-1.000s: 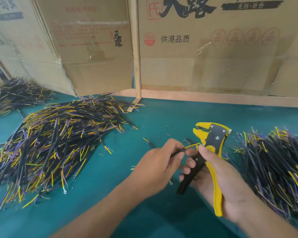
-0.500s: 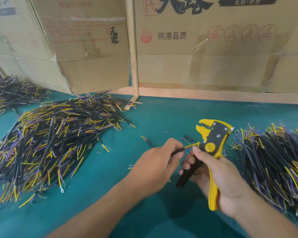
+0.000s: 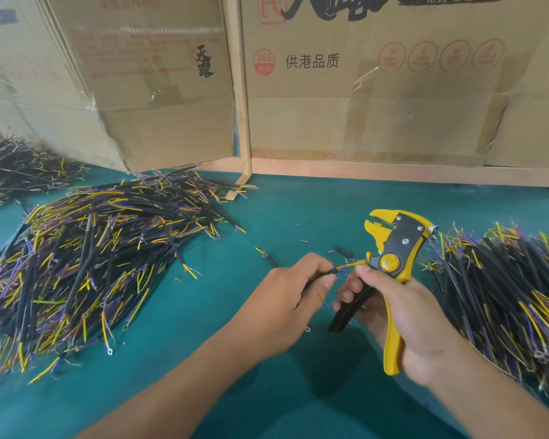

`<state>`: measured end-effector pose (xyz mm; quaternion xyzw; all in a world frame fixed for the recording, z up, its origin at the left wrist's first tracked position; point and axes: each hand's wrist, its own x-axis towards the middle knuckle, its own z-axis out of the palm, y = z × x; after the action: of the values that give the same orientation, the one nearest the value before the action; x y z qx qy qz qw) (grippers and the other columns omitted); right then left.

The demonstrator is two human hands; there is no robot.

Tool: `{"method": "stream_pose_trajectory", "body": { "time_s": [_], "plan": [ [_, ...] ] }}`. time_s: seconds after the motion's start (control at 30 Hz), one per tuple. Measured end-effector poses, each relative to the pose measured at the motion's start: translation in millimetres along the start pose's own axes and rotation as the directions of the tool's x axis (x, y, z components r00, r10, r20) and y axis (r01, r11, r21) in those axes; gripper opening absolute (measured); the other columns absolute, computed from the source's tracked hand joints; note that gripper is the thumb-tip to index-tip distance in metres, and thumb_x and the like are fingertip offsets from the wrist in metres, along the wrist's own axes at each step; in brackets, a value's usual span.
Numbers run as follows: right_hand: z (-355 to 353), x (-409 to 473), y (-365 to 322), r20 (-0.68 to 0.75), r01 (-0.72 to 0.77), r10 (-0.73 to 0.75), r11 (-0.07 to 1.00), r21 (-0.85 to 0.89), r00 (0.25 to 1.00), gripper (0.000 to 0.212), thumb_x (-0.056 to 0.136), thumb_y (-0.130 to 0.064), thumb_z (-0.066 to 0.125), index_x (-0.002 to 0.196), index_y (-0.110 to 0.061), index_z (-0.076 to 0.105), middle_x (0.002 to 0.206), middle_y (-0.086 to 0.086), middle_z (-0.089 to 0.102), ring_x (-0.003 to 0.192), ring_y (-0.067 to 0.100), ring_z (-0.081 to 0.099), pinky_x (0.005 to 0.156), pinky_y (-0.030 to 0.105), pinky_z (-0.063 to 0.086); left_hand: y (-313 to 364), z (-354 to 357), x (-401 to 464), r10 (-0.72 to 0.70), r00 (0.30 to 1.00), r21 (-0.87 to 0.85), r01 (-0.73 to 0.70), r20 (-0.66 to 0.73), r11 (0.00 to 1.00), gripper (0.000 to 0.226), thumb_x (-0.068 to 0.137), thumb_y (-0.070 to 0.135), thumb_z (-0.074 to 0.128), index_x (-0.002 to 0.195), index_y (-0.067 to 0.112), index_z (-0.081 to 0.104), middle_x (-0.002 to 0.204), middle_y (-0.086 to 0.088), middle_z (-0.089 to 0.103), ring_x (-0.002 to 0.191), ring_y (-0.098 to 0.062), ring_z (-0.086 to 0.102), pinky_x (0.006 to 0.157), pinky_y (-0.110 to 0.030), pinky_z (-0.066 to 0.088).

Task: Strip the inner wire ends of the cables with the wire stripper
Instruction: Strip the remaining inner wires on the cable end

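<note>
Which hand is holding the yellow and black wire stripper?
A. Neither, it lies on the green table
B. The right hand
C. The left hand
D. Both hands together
B: the right hand grips the handles of the yellow and black wire stripper, while the left hand pinches a thin black cable whose yellow inner wire reaches toward the tool.

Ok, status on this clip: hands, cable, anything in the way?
Left hand pinching black cable. Right hand gripping wire stripper, handles apart. Yellow wire end runs toward the stripper. Nothing between the two.
</note>
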<state>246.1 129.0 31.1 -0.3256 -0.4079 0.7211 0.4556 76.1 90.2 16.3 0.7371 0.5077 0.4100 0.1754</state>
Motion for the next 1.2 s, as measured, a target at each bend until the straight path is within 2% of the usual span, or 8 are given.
{"method": "stream_pose_trajectory", "body": {
  "time_s": [0.23, 0.4, 0.53, 0.6, 0.73, 0.93, 1.07, 1.2],
  "plan": [
    [-3, 5, 1, -0.037, -0.012, 0.013, 0.999, 0.043, 0.999, 0.016, 0.095, -0.012, 0.058, 0.079, -0.008, 0.057, 0.068, 0.010, 0.049, 0.062, 0.025, 0.051, 0.062, 0.043, 0.057, 0, -2, -1, -0.013, 1.000, -0.010, 0.013, -0.010, 1.000, 0.013, 0.105, 0.028, 0.046, 0.095, 0.021, 0.050, 0.065, -0.006, 0.050, 0.056, -0.021, 0.039, 0.054, -0.035, 0.035],
    [-4, 7, 0, 0.025, -0.098, 0.096, 0.991, 0.096, 0.995, 0.030, 0.080, -0.033, 0.069, 0.087, -0.004, 0.065, 0.068, 0.009, 0.049, 0.060, 0.025, 0.052, 0.064, 0.044, 0.055, 1, -3, -1, -0.027, 1.000, -0.026, 0.026, -0.014, 0.999, 0.012, 0.105, 0.029, 0.046, 0.095, 0.023, 0.050, 0.065, -0.006, 0.049, 0.057, -0.020, 0.039, 0.054, -0.037, 0.036],
    [-2, 5, 5, 0.095, -0.113, 0.108, 0.992, 0.057, 0.990, 0.031, 0.073, -0.035, 0.075, 0.082, -0.006, 0.074, 0.069, 0.011, 0.050, 0.062, 0.026, 0.052, 0.065, 0.044, 0.054, 5, -3, -1, -0.001, 1.000, -0.021, 0.001, -0.001, 1.000, 0.012, 0.105, 0.018, 0.047, 0.093, 0.021, 0.049, 0.063, 0.023, 0.054, 0.055, 0.000, 0.047, 0.054, -0.009, 0.032],
    [-3, 4, 7, 0.084, -0.087, 0.084, 0.996, 0.027, 0.993, 0.025, 0.075, -0.029, 0.073, 0.081, -0.004, 0.072, 0.069, 0.012, 0.051, 0.062, 0.027, 0.054, 0.064, 0.043, 0.056, 6, -3, -1, 0.007, 1.000, -0.001, -0.007, 0.011, 1.000, 0.014, 0.106, 0.015, 0.046, 0.094, 0.021, 0.048, 0.065, 0.034, 0.054, 0.056, 0.005, 0.048, 0.055, -0.005, 0.032],
    [-6, 6, 7, 0.061, -0.033, 0.033, 0.999, -0.011, 0.998, 0.020, 0.081, -0.020, 0.068, 0.084, -0.003, 0.060, 0.070, 0.012, 0.053, 0.063, 0.025, 0.055, 0.065, 0.042, 0.058, 1, 0, -2, -0.015, 0.999, 0.018, 0.014, 0.037, 1.000, 0.012, 0.106, 0.027, 0.045, 0.095, 0.023, 0.048, 0.062, 0.020, 0.048, 0.055, -0.011, 0.039, 0.052, -0.018, 0.028],
    [-8, 6, 12, 0.019, 0.054, -0.052, 0.990, -0.126, 0.998, 0.018, 0.080, -0.021, 0.067, 0.085, -0.005, 0.061, 0.070, 0.010, 0.054, 0.068, 0.024, 0.056, 0.071, 0.044, 0.058, 0, -1, -1, -0.008, 1.000, 0.003, 0.008, 0.017, 1.000, 0.009, 0.105, 0.031, 0.043, 0.098, 0.028, 0.048, 0.067, -0.001, 0.044, 0.057, -0.019, 0.036, 0.053, -0.033, 0.032],
    [-10, 5, 14, 0.011, 0.087, -0.087, 0.978, -0.187, 0.996, 0.016, 0.094, -0.013, 0.061, 0.079, -0.008, 0.064, 0.069, 0.010, 0.057, 0.067, 0.024, 0.059, 0.082, 0.056, 0.054, 2, -1, -1, -0.041, 0.999, -0.074, 0.043, 0.020, 0.996, 0.010, 0.104, 0.036, 0.040, 0.107, 0.032, 0.049, 0.068, -0.004, 0.046, 0.058, -0.021, 0.038, 0.055, -0.036, 0.034],
    [-10, 5, 12, 0.007, 0.100, -0.100, 0.976, -0.195, 0.995, 0.023, 0.096, -0.011, 0.059, 0.073, -0.010, 0.063, 0.067, 0.010, 0.058, 0.065, 0.026, 0.061, 0.080, 0.055, 0.052, 0, -1, -1, -0.096, 0.995, -0.201, 0.097, 0.012, 0.975, 0.019, 0.104, 0.034, 0.042, 0.103, 0.027, 0.060, 0.068, 0.003, 0.055, 0.064, -0.021, 0.044, 0.060, -0.029, 0.037]
  ]
}}
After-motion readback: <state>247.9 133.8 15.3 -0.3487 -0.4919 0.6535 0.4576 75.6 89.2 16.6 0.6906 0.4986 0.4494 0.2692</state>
